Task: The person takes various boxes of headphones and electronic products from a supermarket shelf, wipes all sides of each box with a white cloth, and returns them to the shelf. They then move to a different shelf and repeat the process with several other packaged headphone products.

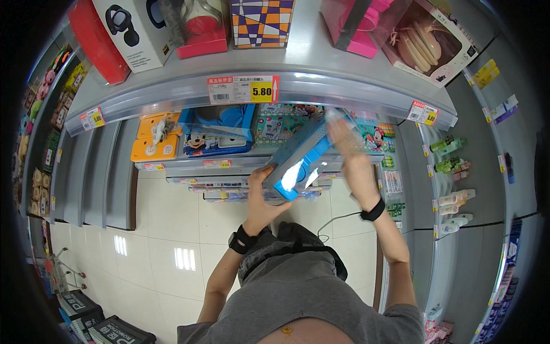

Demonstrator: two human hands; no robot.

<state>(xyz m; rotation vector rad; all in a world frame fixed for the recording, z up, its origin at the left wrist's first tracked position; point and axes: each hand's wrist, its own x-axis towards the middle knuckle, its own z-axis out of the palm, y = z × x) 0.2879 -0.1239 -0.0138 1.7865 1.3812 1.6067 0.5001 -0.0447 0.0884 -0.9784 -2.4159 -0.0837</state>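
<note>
A blue box with a clear plastic window (298,165) is tilted in front of the lower shelf. My left hand (262,198) grips its near lower corner, thumb apart below it. My right hand (346,137), blurred, is at the box's far upper end with a whitish thing at the fingers, perhaps a cloth; whether it grips the box is unclear. Behind the box, on the lower shelf, lie patterned green packs (273,129), another blue windowed box (217,120) with a cartoon mouse set (206,144) under it, and orange cases (154,144) to the left.
The upper shelf edge (322,88) juts out above my hands and carries boxed headphones (129,38), a patterned box (262,23) and a pink box (361,26). Side shelving with bottles (451,200) stands right. Black crates (120,331) and a wire cart (58,273) are lower left.
</note>
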